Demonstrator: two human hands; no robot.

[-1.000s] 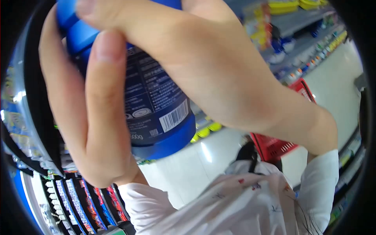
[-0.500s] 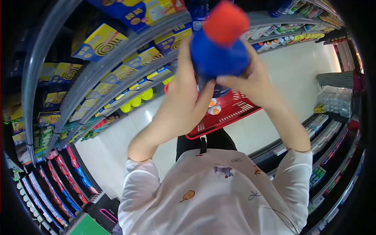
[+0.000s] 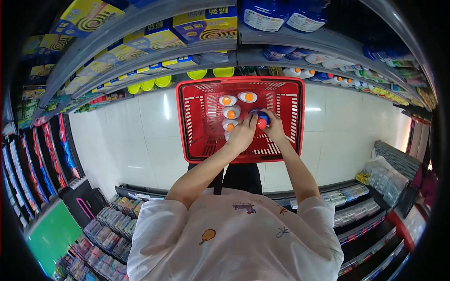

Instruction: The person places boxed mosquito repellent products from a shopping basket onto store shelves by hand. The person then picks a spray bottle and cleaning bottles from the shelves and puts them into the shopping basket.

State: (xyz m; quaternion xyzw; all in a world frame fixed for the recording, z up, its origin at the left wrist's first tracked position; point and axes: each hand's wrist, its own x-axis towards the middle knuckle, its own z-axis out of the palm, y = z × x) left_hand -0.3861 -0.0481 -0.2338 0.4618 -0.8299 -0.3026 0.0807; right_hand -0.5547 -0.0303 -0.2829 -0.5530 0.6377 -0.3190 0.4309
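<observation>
Both my hands are down inside a red shopping basket [image 3: 300, 140], around a blue bottle [image 3: 264, 115] with a red cap. My left hand [image 3: 243, 133] is closed on the bottle's left side, its fingertips by the cap. On the other side, my right hand [image 3: 275, 126] has its fingers curled round the blue body. The bottle's lower part is hidden by my hands. Several white bottles with orange caps [image 3: 231, 112] stand in the left half of the basket, one partly covered by my left hand.
Shelves ahead hold yellow-and-blue boxes [image 3: 206, 25] and large blue jugs [image 3: 263, 16]. Green-lidded tubs [image 3: 163, 81] line the bottom shelf at left. Pale floor tiles [image 3: 154, 117] surround the basket. Racks of small packets [image 3: 110, 234] stand behind at left, and a bagged bundle [image 3: 388, 175] lies at right.
The blue bottle has gone from up close in front of me down into the basket, with both hands still on it. More of the basket and shelves now shows.
</observation>
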